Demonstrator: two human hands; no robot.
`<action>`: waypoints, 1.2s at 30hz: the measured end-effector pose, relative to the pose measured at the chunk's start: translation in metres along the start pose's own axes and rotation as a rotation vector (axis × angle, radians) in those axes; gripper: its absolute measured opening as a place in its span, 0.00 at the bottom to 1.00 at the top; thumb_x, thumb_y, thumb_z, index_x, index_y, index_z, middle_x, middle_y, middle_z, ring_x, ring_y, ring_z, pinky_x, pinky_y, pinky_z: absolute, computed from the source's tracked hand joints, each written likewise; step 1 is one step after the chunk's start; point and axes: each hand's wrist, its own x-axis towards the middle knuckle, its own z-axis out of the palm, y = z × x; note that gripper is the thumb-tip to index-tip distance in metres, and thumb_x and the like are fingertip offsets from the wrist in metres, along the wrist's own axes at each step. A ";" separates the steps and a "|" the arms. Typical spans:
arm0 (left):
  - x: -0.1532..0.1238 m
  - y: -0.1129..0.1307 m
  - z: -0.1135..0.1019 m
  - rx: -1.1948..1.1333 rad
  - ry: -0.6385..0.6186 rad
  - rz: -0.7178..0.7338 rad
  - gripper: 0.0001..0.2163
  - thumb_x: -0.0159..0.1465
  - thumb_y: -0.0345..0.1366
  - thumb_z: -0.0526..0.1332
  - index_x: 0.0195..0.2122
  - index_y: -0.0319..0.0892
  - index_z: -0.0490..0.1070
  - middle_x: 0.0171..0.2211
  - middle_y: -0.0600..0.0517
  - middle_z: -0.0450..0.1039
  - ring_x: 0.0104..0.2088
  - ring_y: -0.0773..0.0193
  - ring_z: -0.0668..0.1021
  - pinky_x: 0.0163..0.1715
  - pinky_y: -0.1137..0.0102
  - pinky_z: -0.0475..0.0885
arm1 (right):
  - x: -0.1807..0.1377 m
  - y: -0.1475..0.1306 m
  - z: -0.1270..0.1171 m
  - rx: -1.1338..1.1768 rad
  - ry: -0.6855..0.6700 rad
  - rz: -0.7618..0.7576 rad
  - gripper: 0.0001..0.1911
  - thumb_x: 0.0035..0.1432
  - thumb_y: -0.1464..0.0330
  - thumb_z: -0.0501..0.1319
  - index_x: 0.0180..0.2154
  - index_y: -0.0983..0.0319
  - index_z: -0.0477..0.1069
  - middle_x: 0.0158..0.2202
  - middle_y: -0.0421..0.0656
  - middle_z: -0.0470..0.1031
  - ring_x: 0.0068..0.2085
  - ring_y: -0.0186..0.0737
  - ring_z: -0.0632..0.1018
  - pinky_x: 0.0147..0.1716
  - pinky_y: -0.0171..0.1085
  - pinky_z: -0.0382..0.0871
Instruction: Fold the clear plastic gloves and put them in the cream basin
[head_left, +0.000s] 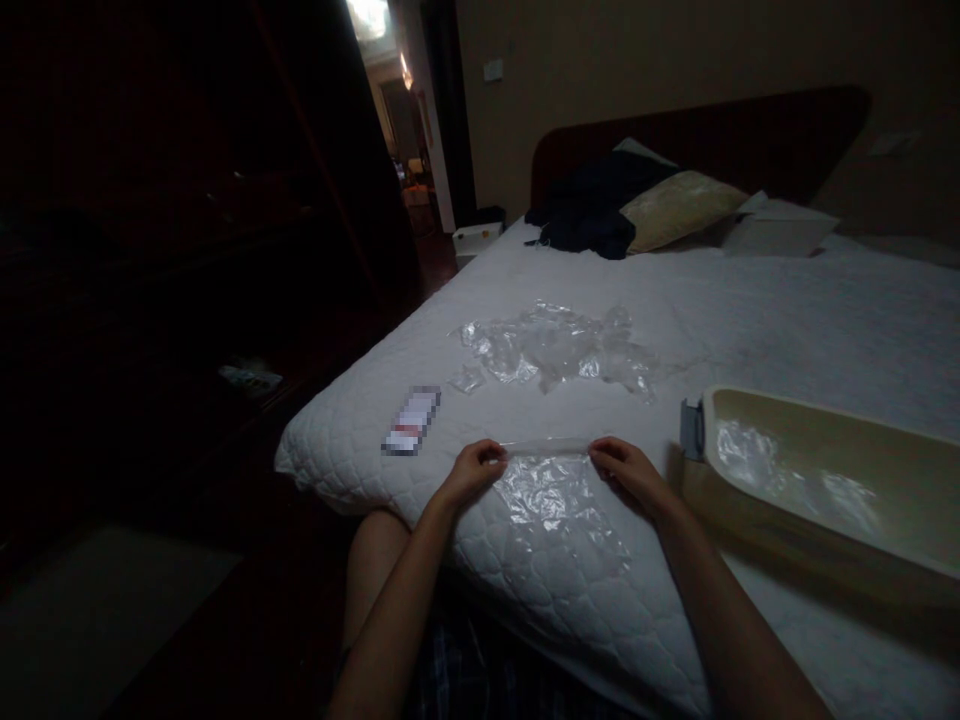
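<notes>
A clear plastic bag (551, 500) lies flat on the near corner of the white quilted bed (787, 320). My left hand (472, 470) pinches the bag's top edge at its left end. My right hand (626, 470) pinches the same edge at its right end, so the edge is stretched straight between them. Farther up the bed lies a loose pile of several more clear plastic bags (559, 350), with one small piece apart at its left.
A beige bin (825, 480) holding crumpled clear plastic sits on the bed at my right. A small flat packet (411, 420) lies left of my hands. Pillows and dark clothing (592, 210) lie by the headboard. The floor at the left is dark.
</notes>
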 end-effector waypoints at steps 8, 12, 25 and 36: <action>0.000 -0.002 0.001 0.035 0.011 0.017 0.09 0.47 0.32 0.62 0.31 0.37 0.71 0.29 0.50 0.72 0.30 0.66 0.73 0.31 0.73 0.65 | 0.004 0.006 0.001 -0.086 0.024 -0.109 0.18 0.39 0.61 0.65 0.33 0.63 0.69 0.27 0.40 0.70 0.25 0.32 0.68 0.21 0.30 0.60; 0.001 -0.005 0.000 0.021 0.003 -0.018 0.10 0.48 0.34 0.63 0.32 0.37 0.70 0.29 0.50 0.72 0.30 0.66 0.72 0.30 0.74 0.65 | 0.008 0.012 -0.001 -0.159 0.060 -0.176 0.15 0.41 0.60 0.64 0.30 0.64 0.69 0.25 0.40 0.69 0.26 0.33 0.69 0.23 0.32 0.60; -0.001 0.002 0.001 0.101 -0.023 0.013 0.07 0.49 0.31 0.60 0.30 0.37 0.71 0.27 0.52 0.70 0.28 0.68 0.70 0.28 0.75 0.64 | 0.000 0.008 0.004 -0.113 0.113 -0.187 0.15 0.43 0.57 0.62 0.29 0.61 0.65 0.20 0.37 0.66 0.19 0.30 0.65 0.16 0.30 0.54; -0.005 0.003 0.003 0.064 0.086 0.147 0.03 0.48 0.28 0.58 0.25 0.38 0.70 0.27 0.53 0.68 0.29 0.68 0.71 0.29 0.75 0.65 | -0.008 0.007 0.001 -0.229 0.135 -0.341 0.08 0.43 0.65 0.61 0.28 0.61 0.68 0.27 0.41 0.70 0.30 0.38 0.71 0.30 0.36 0.65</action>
